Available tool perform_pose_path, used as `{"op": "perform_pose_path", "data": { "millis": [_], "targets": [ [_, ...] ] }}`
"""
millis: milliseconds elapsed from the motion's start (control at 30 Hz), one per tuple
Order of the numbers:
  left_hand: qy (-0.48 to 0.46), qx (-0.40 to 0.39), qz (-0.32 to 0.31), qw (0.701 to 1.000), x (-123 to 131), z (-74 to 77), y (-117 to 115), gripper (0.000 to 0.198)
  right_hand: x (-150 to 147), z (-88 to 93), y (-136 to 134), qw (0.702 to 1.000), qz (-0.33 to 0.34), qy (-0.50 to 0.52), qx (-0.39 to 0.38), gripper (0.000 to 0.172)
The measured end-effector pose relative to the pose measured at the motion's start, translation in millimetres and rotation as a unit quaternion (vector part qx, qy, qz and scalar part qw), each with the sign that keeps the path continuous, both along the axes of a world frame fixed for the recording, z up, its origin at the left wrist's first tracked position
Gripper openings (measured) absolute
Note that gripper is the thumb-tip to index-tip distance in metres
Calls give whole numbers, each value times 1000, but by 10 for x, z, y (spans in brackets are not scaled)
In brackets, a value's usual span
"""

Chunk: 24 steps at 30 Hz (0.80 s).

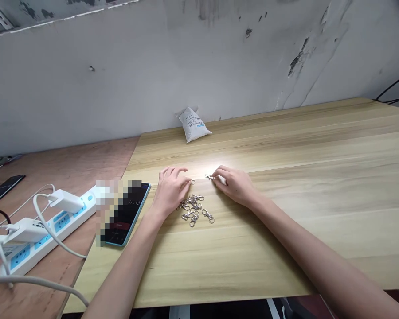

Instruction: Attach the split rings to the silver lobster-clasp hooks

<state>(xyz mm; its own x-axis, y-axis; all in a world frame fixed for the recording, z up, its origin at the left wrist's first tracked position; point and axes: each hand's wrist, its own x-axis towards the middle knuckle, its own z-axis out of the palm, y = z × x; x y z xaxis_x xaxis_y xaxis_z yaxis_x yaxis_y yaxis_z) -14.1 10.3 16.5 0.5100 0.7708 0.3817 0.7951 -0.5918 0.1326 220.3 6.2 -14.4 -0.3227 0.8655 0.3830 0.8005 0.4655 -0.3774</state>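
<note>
Both my hands rest on a light wooden table (286, 186). My left hand (171, 188) pinches a small metal ring (192, 182) at its fingertips. My right hand (234, 184) pinches a small metal clasp (209, 177), which points toward the ring with a small gap between them. Just in front of my hands lies a loose pile of several metal swivel clasps with rings (195, 209).
A small white packet (193, 124) stands against the wall at the back. A phone with a blue case (124, 212) lies to the left of my left hand. Further left, on a brown board, is a white power strip (40, 228) with chargers and cables.
</note>
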Motion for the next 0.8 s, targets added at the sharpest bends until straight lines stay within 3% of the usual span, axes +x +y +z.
{"op": "perform_pose_path", "data": {
  "millis": [200,533,800],
  "targets": [
    [6,-95,-135,986,47,63,-84,9,-32,21,-41,1000,-9,-21,-1,16],
    [-42,-174,-117,977,79,38,-97,7,-68,41,-72,999,15,32,-33,14],
    [-38,-170,-105,979,80,35,-84,7,-71,33,-88,996,47,62,-44,13]
  ]
}}
